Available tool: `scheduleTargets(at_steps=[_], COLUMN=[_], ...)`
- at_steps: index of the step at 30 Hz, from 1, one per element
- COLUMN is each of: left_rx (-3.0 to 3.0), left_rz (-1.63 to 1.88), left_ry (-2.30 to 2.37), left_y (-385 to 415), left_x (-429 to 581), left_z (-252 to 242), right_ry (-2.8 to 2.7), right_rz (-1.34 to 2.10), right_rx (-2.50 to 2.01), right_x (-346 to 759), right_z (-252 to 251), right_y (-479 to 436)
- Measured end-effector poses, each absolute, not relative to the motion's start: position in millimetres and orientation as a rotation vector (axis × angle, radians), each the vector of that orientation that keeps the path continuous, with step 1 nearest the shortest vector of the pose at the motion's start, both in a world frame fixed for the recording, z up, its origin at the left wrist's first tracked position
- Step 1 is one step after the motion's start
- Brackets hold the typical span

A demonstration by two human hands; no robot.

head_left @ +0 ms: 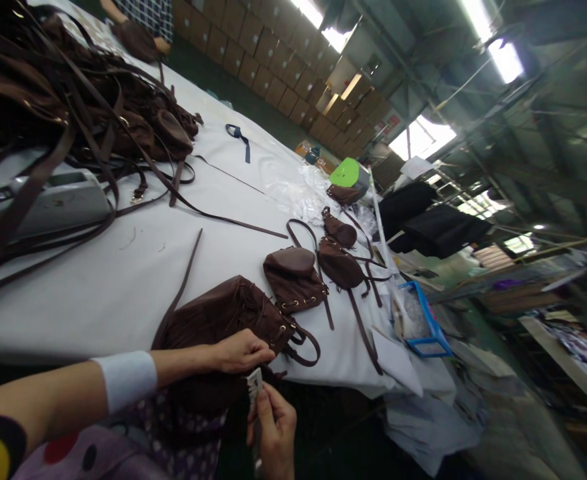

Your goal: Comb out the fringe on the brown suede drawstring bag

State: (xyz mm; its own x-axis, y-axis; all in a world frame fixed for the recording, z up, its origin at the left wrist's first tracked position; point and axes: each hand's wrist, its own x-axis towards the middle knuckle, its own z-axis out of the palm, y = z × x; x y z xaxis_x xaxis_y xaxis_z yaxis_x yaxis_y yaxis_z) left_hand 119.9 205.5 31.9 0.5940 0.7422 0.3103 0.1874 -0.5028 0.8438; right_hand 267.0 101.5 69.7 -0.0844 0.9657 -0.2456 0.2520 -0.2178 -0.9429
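A dark brown drawstring backpack (218,313) lies at the table's near edge, its fringed ties and brass eyelets facing right. My left hand (241,351) is closed at the bag's near side by the eyelets, fingers gripping its material; the exact part is hidden. Just below it, my right hand (273,423) is closed around a slim tool (254,383) with a pale, flat end. That end points up towards my left fingertips. What kind of tool it is I cannot make out. A strap (181,287) of the backpack stretches away across the table.
More small brown bags (293,277) lie to the right on the white table (123,287). A heap of brown bags and straps (138,113) covers the left. Farther off are a blue strap (238,137), a green object (346,173) and a blue crate (426,327). Another person (146,23) stands across the table.
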Motion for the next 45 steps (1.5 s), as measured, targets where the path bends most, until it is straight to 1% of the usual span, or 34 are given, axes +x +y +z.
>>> scheduleTargets(at_steps=[5, 10, 13, 16, 19, 21, 23, 25, 27, 29, 30, 33, 36, 40, 43, 45], left_rx=[1.978, 1.975, 2.015, 2.125, 2.34, 2.53, 2.615, 2.6, 2.612, 2.547, 2.511, 2.442, 2.4, 2.345, 2.311, 2.293], left_rz=[0.876, 0.866, 0.839, 0.807, 0.758, 0.688, 0.622, 0.626, 0.701, 0.639, 0.605, 0.578, 0.605, 0.627, 0.634, 0.634], left_ry=[0.888, 1.097, 1.128, 1.023, 0.792, 0.592, 0.488, 0.603, 0.893, 1.213, 1.274, 1.295, 1.274, 1.315, 1.354, 1.385], left_y=[207.3, 227.5, 232.4, 209.6, 165.7, 144.2, 143.6, 166.8, 205.2, 244.7, 261.1, 289.5, 293.2, 287.7, 286.4, 286.3], left_x=[133.7, 143.3, 143.9, 136.8, 121.8, 109.1, 96.0, 83.4, 70.7, 57.0, 49.9, 29.8, 15.3, 9.5, 11.4, 12.9], left_z=[11.6, 7.9, 10.6, 15.0, 23.4, 36.4, 55.3, 73.6, 81.5, 74.5, 66.3, 36.9, 20.2, 17.6, 16.9, 15.8], right_ry=[-1.459, -1.62, -1.475, -1.182, -1.001, -0.964, -1.024, -1.15, -1.302, -1.5, -1.616, -1.862, -1.916, -2.063, -2.252, -2.375], right_rz=[1.314, 1.192, 1.198, 1.203, 1.24, 1.3, 1.303, 1.211, 1.065, 0.852, 0.717, 0.412, 0.375, 0.18, 0.014, -0.021], right_rx=[-1.557, -1.407, -1.507, -1.573, -1.517, -1.5, -1.527, -1.603, -1.709, -1.797, -1.813, -1.769, -1.709, -1.616, -1.739, -1.789], right_x=[261.9, 252.9, 251.3, 255.6, 257.6, 256.9, 256.8, 258.6, 262.4, 267.6, 270.4, 277.5, 277.8, 262.0, 245.5, 238.8], right_z=[70.0, 77.6, 88.5, 86.4, 68.4, 53.4, 40.8, 32.2, 27.1, 23.8, 22.3, 18.9, 21.4, 33.8, 39.4, 39.2], right_y=[97.8, 80.4, 89.7, 106.7, 119.4, 125.5, 131.4, 137.7, 144.1, 149.8, 152.5, 159.4, 165.1, 173.1, 179.4, 181.7])
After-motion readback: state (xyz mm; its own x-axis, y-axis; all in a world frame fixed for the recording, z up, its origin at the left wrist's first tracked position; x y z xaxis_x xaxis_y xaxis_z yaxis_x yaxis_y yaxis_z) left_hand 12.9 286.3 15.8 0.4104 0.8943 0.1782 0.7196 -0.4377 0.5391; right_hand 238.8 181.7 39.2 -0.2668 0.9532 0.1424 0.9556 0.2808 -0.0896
